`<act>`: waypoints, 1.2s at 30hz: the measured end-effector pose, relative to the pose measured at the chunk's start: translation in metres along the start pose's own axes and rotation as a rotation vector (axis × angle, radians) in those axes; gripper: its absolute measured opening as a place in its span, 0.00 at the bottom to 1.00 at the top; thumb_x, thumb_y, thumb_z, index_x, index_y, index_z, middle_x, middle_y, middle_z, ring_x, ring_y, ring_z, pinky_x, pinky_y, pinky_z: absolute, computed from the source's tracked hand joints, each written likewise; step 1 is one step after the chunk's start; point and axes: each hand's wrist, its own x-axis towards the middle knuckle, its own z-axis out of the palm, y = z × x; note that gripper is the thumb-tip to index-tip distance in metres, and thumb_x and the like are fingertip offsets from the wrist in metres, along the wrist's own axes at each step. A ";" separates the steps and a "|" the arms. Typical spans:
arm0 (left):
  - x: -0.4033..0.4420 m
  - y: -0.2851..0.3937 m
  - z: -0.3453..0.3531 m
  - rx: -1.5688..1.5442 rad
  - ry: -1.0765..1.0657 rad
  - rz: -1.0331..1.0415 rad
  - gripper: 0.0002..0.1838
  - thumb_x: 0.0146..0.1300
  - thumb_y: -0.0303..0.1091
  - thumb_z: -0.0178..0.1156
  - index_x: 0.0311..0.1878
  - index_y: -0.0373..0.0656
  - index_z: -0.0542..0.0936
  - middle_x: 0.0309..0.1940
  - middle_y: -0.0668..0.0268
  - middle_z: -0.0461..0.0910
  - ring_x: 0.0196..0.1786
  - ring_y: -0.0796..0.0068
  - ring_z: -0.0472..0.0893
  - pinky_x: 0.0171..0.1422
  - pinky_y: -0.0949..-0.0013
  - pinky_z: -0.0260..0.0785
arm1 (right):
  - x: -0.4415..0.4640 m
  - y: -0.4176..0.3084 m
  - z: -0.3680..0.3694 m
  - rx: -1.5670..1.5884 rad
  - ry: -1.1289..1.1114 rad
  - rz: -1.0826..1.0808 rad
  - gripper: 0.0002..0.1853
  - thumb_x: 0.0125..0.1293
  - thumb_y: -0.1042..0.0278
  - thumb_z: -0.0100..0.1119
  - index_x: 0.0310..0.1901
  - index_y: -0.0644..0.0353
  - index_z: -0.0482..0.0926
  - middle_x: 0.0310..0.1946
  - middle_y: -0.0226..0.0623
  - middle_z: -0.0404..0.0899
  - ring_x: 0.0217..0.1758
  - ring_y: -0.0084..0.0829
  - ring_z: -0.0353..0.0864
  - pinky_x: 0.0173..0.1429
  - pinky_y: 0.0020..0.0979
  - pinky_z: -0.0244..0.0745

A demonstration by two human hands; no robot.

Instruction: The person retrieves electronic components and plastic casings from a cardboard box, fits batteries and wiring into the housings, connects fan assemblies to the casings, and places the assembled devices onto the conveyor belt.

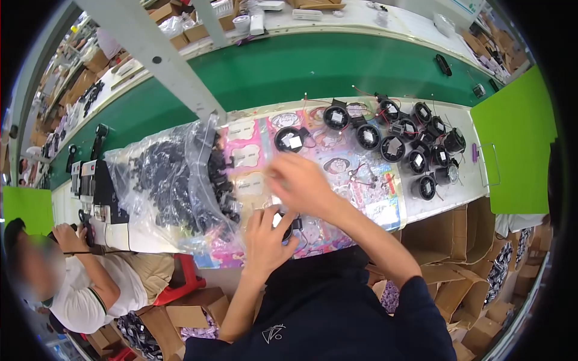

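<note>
My left hand [267,240] is wrapped round a round black part [280,222] with a white label, low over the colourful mat [325,231] near the table's front edge. Just above it hovers my right hand [298,183], smeared by motion, so its fingertips and anything in them cannot be made out. Another black round unit [290,139] with a white label lies on the mat beyond my right hand. Left of both hands, a clear plastic bag [174,174] spills small black parts [221,180] onto the mat.
Several round black units [392,148] with wires stand at the right. Loose wires [364,174] lie on the mat. A green panel [515,144] closes the right end. Cardboard boxes [445,265] are below the table edge. At the left sits another person [90,289], hands at a black device.
</note>
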 end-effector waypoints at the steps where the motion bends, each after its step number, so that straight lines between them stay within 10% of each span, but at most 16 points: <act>1: -0.003 0.001 0.004 0.002 0.022 -0.007 0.28 0.44 0.33 0.69 0.55 0.50 0.86 0.49 0.57 0.77 0.51 0.53 0.76 0.55 0.52 0.73 | 0.018 0.003 0.021 -0.047 -0.016 -0.063 0.12 0.61 0.72 0.68 0.45 0.62 0.79 0.40 0.44 0.81 0.47 0.44 0.84 0.48 0.44 0.80; 8: -0.006 -0.001 0.009 -0.058 0.057 -0.031 0.29 0.43 0.31 0.69 0.55 0.48 0.85 0.49 0.55 0.76 0.52 0.51 0.76 0.56 0.52 0.73 | 0.055 0.032 0.108 -0.337 -0.119 -0.071 0.18 0.62 0.72 0.67 0.53 0.63 0.77 0.48 0.47 0.80 0.58 0.48 0.80 0.57 0.48 0.80; 19: 0.004 0.010 0.036 -0.197 0.188 -0.239 0.33 0.49 0.27 0.71 0.62 0.36 0.76 0.55 0.48 0.76 0.59 0.43 0.76 0.64 0.46 0.68 | -0.054 -0.020 -0.034 0.185 0.080 0.422 0.13 0.73 0.66 0.64 0.51 0.67 0.83 0.38 0.50 0.87 0.40 0.44 0.87 0.45 0.41 0.81; 36: 0.003 0.033 0.061 -0.118 0.365 -0.160 0.32 0.53 0.25 0.77 0.62 0.37 0.76 0.56 0.51 0.77 0.61 0.46 0.78 0.65 0.51 0.71 | -0.105 -0.016 -0.011 0.188 0.234 0.747 0.14 0.75 0.64 0.62 0.44 0.71 0.85 0.32 0.51 0.87 0.33 0.43 0.88 0.38 0.39 0.78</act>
